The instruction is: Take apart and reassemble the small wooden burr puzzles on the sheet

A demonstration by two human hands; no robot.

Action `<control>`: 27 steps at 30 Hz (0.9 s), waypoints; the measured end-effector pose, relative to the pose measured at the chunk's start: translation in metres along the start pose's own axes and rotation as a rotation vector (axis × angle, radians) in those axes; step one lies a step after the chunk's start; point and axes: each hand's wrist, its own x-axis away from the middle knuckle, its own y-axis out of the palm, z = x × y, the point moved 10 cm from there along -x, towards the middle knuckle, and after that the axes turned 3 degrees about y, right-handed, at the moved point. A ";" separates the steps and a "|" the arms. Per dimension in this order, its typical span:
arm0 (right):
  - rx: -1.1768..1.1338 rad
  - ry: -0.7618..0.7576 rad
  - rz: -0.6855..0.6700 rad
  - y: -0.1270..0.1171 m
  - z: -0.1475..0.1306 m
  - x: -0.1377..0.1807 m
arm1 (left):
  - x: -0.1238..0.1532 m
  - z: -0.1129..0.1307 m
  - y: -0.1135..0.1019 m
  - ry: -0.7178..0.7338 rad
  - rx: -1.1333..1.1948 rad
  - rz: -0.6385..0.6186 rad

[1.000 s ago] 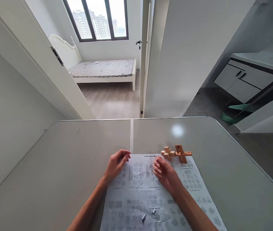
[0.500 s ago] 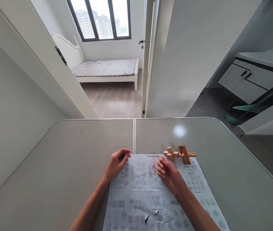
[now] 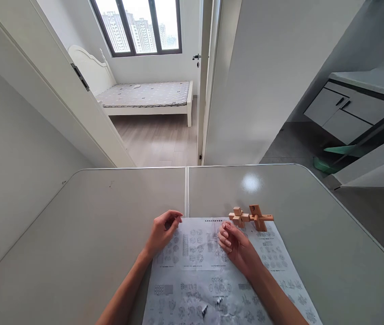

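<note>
My left hand (image 3: 164, 231) rests at the upper left edge of a printed paper sheet (image 3: 192, 266), its fingers curled in toward the thumb and nothing seen in them. Over the sheet's upper right part lies my right hand (image 3: 237, 246), palm turned inward, fingers loosely folded and also without a thing in them. Just beyond its fingertips stand two small interlocking wooden puzzles on the sheet's far edge: a pale wooden burr puzzle (image 3: 239, 217) and a redder-brown wooden cross puzzle (image 3: 259, 218) with dark marks. They appear to touch each other. Neither hand touches them.
The sheet carries rows of small diagrams and has torn spots (image 3: 204, 310) near its lower middle. It lies on a grey table (image 3: 117, 216) with a centre seam (image 3: 187, 192). Beyond are a doorway, a bed (image 3: 147, 95) and a window. A cabinet (image 3: 354, 106) stands at right.
The whole view has shifted slightly, so things sit a little further left. Both hands and the wooden puzzles keep their places on the table.
</note>
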 end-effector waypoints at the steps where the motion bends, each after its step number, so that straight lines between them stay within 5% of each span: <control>1: 0.000 0.001 0.000 0.001 0.000 0.000 | 0.000 0.001 0.000 0.000 0.000 -0.001; 27: 0.011 -0.020 -0.026 0.003 -0.003 -0.002 | -0.002 0.006 0.000 0.022 -0.017 -0.001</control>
